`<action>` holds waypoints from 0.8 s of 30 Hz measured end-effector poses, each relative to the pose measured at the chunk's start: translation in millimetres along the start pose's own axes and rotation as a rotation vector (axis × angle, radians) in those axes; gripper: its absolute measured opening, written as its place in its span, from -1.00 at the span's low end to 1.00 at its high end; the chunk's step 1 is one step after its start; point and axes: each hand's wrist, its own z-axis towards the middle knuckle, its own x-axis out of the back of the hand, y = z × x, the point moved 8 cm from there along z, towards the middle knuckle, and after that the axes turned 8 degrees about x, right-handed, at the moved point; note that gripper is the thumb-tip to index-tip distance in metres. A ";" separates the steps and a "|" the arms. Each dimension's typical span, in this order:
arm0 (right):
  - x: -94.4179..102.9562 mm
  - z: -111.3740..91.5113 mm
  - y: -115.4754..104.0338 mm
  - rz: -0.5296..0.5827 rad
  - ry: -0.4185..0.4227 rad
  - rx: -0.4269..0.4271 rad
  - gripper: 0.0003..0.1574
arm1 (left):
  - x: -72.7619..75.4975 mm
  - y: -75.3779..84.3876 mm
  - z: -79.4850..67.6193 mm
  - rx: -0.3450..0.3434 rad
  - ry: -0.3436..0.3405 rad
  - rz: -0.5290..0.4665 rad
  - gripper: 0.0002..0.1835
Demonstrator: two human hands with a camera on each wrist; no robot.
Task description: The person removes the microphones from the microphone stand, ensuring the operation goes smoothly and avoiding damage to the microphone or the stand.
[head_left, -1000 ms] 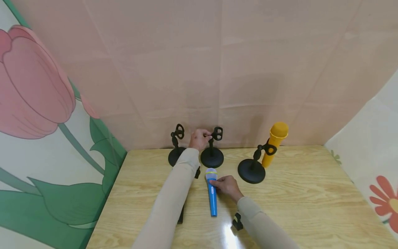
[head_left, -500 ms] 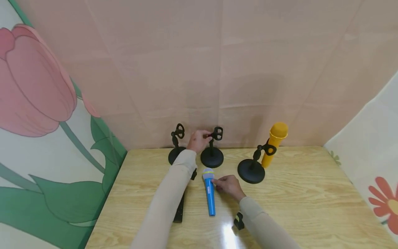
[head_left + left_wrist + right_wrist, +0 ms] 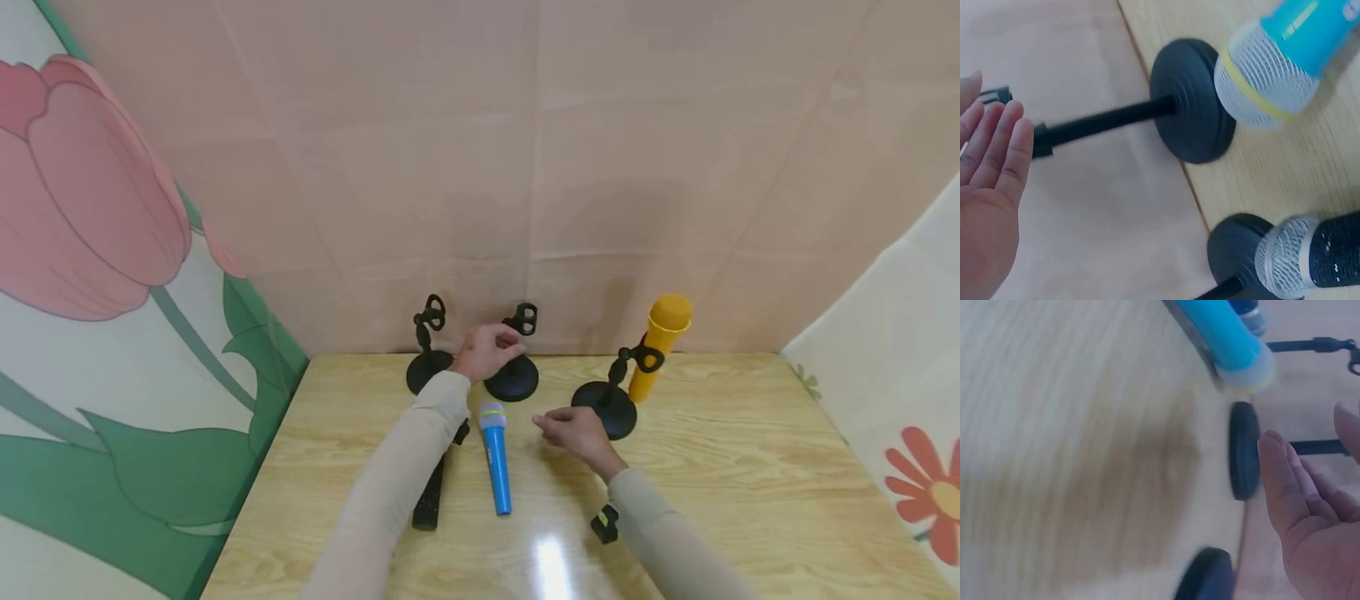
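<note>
Head view showed the left arm stretched well forward over the table, its forearm crossing above the black microphone. The left hand hung in front of the middle stand, back of the hand up, fingertips angled to the right just below the stand's holder. From the left wrist, its fingers lay side by side and nearly straight, with the thumb apart from them; they had hold of nothing visible, though whether they touched the stand could not be told.

The right arm came in lower and slanted to the left. The right hand hung above the tabletop, its fingertips pointing at the blue microphone but apart from it. The right wrist view showed those fingers extended and close together, thumb spread away, nothing between them.

The blue microphone lay on the table between the two hands, head toward the middle stand. The left stand stood beyond the left wrist; the right stand, with the tilted yellow microphone at its holder, stood just beyond the right hand.
</note>
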 end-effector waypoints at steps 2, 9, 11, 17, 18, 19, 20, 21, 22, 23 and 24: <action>2.1 6.7 10.8 -0.068 0.034 -0.030 -0.33 | -5.0 6.3 -1.7 -0.021 -0.029 0.002 -0.78; 40.7 -3.3 9.3 -0.091 -0.009 0.099 -0.19 | -22.4 27.1 -7.5 -0.081 -0.112 -0.004 -0.72; 53.8 -9.1 7.8 -0.124 0.013 0.092 -0.18 | -27.2 31.9 -7.6 -0.095 -0.120 -0.005 -0.70; 93.5 -23.8 9.0 -0.235 0.037 0.065 -0.11 | -40.6 41.3 -7.6 -0.098 -0.146 -0.029 -0.64; 99.3 -25.7 9.7 -0.243 0.038 0.060 -0.09 | -42.3 42.4 -7.6 -0.093 -0.151 -0.039 -0.63; 105.1 -28.1 10.3 -0.247 0.037 0.057 -0.07 | -44.4 44.1 -7.6 -0.089 -0.157 -0.053 -0.62; 110.6 -30.1 11.2 -0.252 0.040 0.054 -0.06 | -46.7 45.5 -7.3 -0.086 -0.163 -0.065 -0.62; 115.5 -32.4 11.6 -0.252 0.041 0.051 -0.06 | -49.1 46.6 -7.2 -0.078 -0.172 -0.075 -0.61; 120.2 -34.5 12.3 -0.255 0.046 0.047 -0.05 | -51.7 47.8 -7.0 -0.073 -0.182 -0.086 -0.60; 124.8 -36.5 12.1 -0.261 0.045 0.048 -0.03 | -54.4 49.2 -6.8 -0.070 -0.191 -0.094 -0.59; 129.2 -38.5 11.6 -0.261 0.047 0.048 -0.02 | -57.2 50.4 -6.4 -0.067 -0.198 -0.098 -0.58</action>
